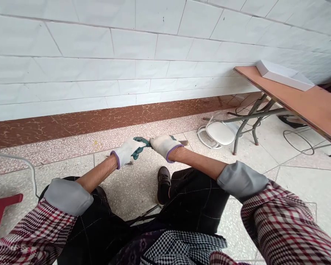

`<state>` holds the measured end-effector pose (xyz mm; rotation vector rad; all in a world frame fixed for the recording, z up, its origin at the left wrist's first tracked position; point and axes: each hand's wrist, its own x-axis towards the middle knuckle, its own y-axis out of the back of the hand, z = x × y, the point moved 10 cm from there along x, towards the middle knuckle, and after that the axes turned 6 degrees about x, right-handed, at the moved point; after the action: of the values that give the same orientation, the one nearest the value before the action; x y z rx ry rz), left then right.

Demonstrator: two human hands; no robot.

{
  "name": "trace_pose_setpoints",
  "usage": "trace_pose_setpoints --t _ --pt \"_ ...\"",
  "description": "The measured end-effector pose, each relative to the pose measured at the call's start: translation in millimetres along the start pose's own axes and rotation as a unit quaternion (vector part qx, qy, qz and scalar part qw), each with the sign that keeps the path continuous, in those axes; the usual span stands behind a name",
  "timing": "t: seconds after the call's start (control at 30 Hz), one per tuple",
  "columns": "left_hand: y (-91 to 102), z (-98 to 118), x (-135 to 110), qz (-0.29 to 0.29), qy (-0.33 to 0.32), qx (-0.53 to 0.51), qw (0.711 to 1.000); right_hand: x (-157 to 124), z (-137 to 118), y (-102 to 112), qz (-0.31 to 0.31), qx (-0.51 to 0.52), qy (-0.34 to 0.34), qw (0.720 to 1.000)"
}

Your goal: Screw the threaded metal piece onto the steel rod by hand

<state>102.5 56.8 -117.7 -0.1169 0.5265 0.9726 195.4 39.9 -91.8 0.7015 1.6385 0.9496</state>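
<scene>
My left hand [132,149] wears a white work glove with green-coated fingers and a purple cuff. Its fingers are pinched together, and whatever they hold is hidden or too small to name. Touching its fingertips is my right hand [163,146], in a matching glove, closed with its back toward me. A short tan stick-like end [184,142] pokes out on the right side of that fist; the rest of it is covered. Both hands are held out in front of my knees, above the speckled floor [135,187]. Something small and dark shows just below the left glove.
A white-seated folding chair [220,132] lies on the floor by the wall. To the right stands a brown folding table [300,95] bearing a white box lid [284,75]. A red stool [2,213] and a pale bent tube [30,165] are at far left. Yellow scraps [96,143] lie near the wall.
</scene>
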Motion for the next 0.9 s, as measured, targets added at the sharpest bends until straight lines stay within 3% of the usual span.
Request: trace_pose_setpoints --t 0.07,0.17,0.27,0.37,0.43,0.67,0.83,0.9 --pt "10.5 11 2 0.032 -0.032 -0.035 0.998 7 24 21 0.038 0.031 -0.056 0.997" --pt "21.4 26 4 0.054 -0.072 -0.055 0.994 14 40 53 0.136 0.129 -0.032 0.982" --pt "22.4 37 4 0.047 -0.087 -0.055 0.994 11 52 61 0.182 0.333 -0.003 0.925" --pt "22.5 46 3 0.044 -0.103 -0.054 0.992 5 56 51 0.164 0.516 0.009 0.84" --pt "25.3 50 2 0.054 -0.117 -0.033 0.991 0 53 48 0.154 0.574 0.026 0.804" --pt "33.4 52 0 0.064 -0.147 0.035 0.986 -12 35 41 0.095 0.691 0.053 0.715" --pt "27.0 54 -8 0.027 -0.124 0.022 0.992 -31 28 55 0.104 0.734 0.092 0.664" --pt "26.4 55 -10 0.016 -0.119 0.026 0.992 -39 28 61 0.108 0.738 0.104 0.658"
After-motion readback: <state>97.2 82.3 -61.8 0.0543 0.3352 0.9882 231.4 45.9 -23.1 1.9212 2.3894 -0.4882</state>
